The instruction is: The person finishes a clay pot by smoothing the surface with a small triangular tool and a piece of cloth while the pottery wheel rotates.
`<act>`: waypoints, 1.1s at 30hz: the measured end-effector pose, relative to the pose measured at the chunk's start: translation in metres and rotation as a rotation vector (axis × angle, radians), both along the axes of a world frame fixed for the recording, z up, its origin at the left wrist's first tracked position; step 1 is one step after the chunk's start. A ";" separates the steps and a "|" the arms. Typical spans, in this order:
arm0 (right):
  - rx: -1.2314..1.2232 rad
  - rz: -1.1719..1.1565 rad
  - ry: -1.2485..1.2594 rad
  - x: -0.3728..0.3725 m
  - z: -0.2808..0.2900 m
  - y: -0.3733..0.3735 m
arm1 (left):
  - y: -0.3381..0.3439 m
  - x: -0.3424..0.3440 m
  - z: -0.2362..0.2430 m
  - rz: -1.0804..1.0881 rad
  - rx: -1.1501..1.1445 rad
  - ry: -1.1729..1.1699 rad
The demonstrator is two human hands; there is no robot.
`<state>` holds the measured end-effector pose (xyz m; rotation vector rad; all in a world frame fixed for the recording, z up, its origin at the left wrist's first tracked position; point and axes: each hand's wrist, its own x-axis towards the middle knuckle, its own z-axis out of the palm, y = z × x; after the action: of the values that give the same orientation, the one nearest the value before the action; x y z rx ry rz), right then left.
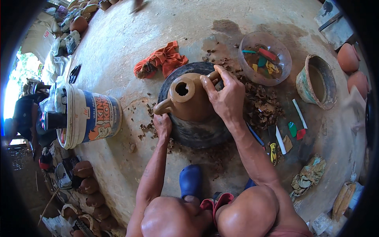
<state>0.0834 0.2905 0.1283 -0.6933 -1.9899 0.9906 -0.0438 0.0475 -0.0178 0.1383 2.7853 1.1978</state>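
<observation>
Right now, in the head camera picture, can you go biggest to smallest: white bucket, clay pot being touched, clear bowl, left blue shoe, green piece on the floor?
1. White bucket
2. Clay pot and clear bowl: too alike to rank; the pot may be nearer the camera
3. Left blue shoe
4. Green piece

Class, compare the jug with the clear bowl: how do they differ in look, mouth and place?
The jug is opaque brown clay, while the bowl is see-through. The jug has a narrow mouth; the bowl's is wide. The jug sits on a dark round stand, with the right hand on it; the bowl stands on the floor, untouched, with coloured pieces inside. Both have round openings.
</observation>
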 end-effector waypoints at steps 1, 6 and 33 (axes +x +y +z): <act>-0.003 -0.001 -0.002 -0.002 -0.001 -0.001 | -0.001 0.000 -0.003 0.004 0.008 0.046; -0.256 0.034 -0.175 0.006 0.025 0.022 | 0.003 -0.001 -0.009 -0.003 -0.017 0.080; 0.327 -0.242 -0.082 0.146 -0.011 0.136 | -0.041 -0.040 -0.042 -0.229 -0.016 0.020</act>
<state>0.2293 0.4268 0.1175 -0.7765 -2.0183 0.4864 -0.0836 0.0063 -0.0603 0.4568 2.7032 1.1231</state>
